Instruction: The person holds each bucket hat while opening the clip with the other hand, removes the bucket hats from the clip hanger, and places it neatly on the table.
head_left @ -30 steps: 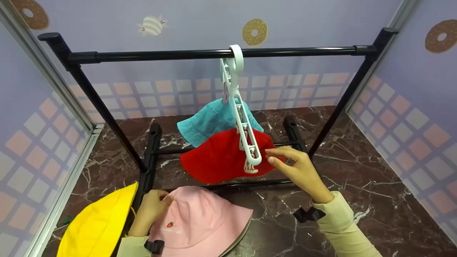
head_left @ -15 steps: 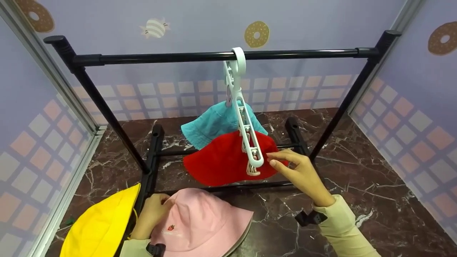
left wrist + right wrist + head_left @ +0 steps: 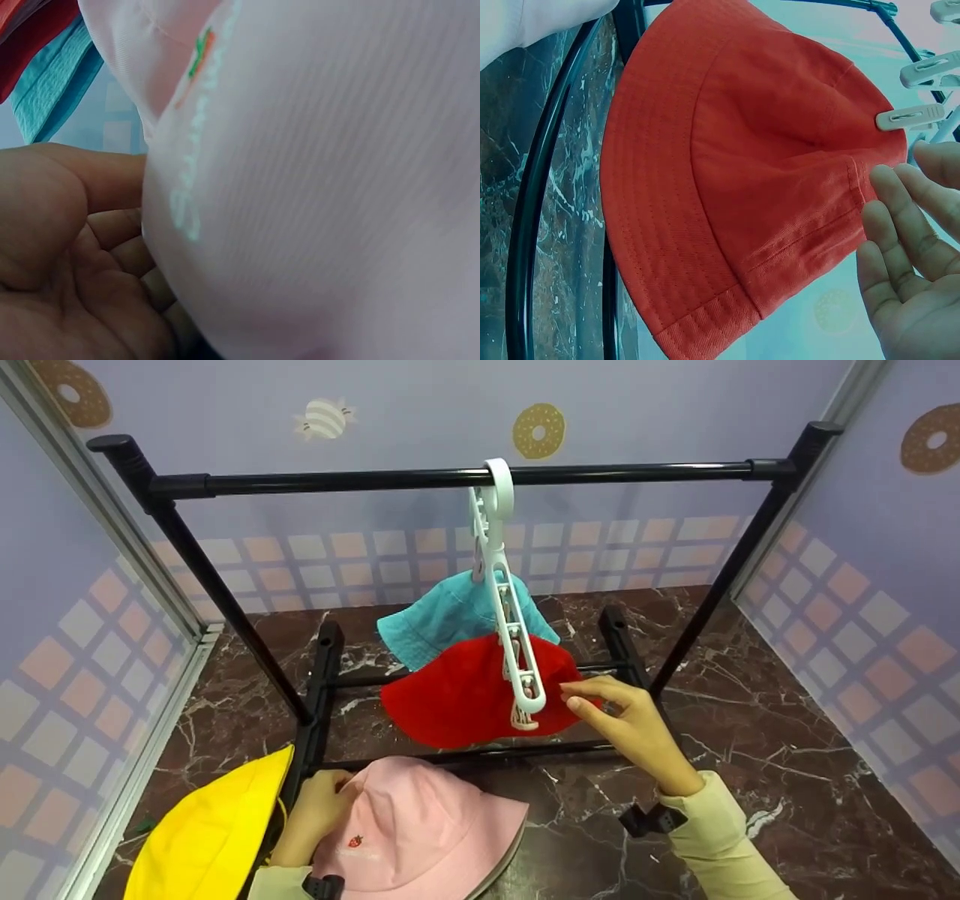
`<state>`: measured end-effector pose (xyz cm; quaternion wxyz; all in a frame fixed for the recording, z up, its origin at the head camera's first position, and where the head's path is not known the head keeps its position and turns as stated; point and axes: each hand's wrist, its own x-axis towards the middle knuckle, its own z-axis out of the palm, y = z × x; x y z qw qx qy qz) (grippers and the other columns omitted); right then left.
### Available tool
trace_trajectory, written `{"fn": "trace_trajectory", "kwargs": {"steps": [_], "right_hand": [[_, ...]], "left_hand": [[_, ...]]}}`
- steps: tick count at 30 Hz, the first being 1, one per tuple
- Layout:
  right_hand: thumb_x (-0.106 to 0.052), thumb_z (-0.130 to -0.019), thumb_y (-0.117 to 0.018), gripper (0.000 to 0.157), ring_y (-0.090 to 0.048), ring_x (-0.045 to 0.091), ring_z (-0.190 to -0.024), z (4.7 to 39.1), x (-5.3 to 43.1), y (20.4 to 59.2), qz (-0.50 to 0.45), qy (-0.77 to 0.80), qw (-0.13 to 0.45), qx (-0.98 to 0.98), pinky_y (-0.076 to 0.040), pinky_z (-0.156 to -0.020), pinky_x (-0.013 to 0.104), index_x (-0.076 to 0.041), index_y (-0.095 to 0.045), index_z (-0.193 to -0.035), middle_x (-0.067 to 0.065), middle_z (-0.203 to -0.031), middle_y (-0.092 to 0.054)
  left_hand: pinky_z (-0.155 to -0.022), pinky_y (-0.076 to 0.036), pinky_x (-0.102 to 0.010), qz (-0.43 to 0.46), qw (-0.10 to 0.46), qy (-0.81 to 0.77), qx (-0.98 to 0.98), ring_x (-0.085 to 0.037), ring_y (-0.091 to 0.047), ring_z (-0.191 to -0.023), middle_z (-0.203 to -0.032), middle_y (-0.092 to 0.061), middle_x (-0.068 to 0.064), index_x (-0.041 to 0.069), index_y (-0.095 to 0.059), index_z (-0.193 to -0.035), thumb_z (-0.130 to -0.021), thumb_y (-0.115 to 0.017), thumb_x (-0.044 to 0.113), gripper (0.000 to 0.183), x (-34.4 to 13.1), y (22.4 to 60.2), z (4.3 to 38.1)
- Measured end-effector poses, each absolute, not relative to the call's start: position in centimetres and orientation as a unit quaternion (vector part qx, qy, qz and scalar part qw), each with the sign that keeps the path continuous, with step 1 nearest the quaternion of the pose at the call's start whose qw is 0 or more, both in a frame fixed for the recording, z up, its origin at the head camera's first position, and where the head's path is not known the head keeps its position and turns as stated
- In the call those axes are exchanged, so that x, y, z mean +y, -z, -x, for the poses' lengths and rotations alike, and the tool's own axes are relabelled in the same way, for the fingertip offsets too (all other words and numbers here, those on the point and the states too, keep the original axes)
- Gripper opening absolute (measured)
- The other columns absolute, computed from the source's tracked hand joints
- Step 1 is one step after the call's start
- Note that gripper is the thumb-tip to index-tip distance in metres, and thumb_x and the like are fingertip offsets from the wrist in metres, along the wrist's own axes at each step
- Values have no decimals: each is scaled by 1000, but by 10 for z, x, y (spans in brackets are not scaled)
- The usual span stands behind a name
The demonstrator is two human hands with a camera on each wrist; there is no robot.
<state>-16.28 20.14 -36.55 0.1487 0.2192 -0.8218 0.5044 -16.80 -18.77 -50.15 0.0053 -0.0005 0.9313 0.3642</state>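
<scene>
At pink bucket hat (image 3: 420, 829): left hand (image 3: 319, 808), fingertips hidden, grasp I cannot tell | near red bucket hat (image 3: 457, 694): right hand (image 3: 630, 727) loose, perhaps touching | yellow hat (image 3: 210, 832) cropped

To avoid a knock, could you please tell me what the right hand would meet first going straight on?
Most likely the red fabric bucket hat clipped to the white plastic hanger; the right hand looks very near it, though contact is unclear.

Marble surface (image 3: 757, 735): dark brown, pale veins.
Black rack base (image 3: 525, 751): stands on it mid-view, feet at 8 and 3 o'clock.
Pink hat (image 3: 424, 821): between 6 and 7 o'clock.
Yellow hat (image 3: 210, 832): 8 o'clock.
Hat contact: probably marble, undersides hidden.
</scene>
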Motion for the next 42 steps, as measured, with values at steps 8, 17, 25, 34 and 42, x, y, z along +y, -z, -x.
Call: {"fn": "trace_trajectory", "kwargs": {"steps": [8, 17, 25, 34, 42], "right_hand": [[1, -86, -67, 19, -63, 3, -96, 163, 200, 366, -219, -506, 146, -821, -46, -88, 13, 4, -72, -105, 16, -102, -71], [-4, -88, -67, 20, -62, 3, -99, 177, 212, 391, -204, -512, 144, -822, -47, -87, 14, -7, -74, -106, 6, -104, -72], [-8, -90, -66, 20, -63, 5, -101, 178, 214, 391, -218, -522, 145, -812, -48, -85, 15, -10, -74, -108, 4, -106, -72], [-5, -90, -64, 21, -62, 5, -102, 178, 214, 388, -217, -521, 142, -813, -49, -84, 15, -7, -73, -109, 7, -107, -72], [-7, -91, -64, 20, -63, 7, -102, 179, 215, 388, -221, -521, 144, -812, -49, -84, 17, -6, -73, -109, 7, -107, -72]], "left_hand": [[-59, -46, -35, 8, 19, -355, 935, -20, -58, -65, -73, -66, -10, 2, -70, -83, -90, -58, 6, 15, -190, 500, 167], [-81, -51, -53, 3, 26, -344, 939, -41, -65, -95, -100, -69, -23, -6, -67, -107, -91, -55, 6, 23, -188, 494, 161], [-96, -44, -57, -6, 56, -325, 944, -49, -54, -114, -120, -58, -34, -14, -54, -123, -91, -57, 11, 41, -184, 479, 153], [-101, -38, -59, -17, 60, -310, 949, -50, -48, -121, -128, -53, -33, -12, -51, -130, -92, -58, 18, 48, -177, 459, 147], [-101, -36, -63, -29, 28, -282, 959, -51, -46, -123, -134, -51, -29, -6, -50, -134, -94, -60, 25, 52, -168, 433, 137]]}}
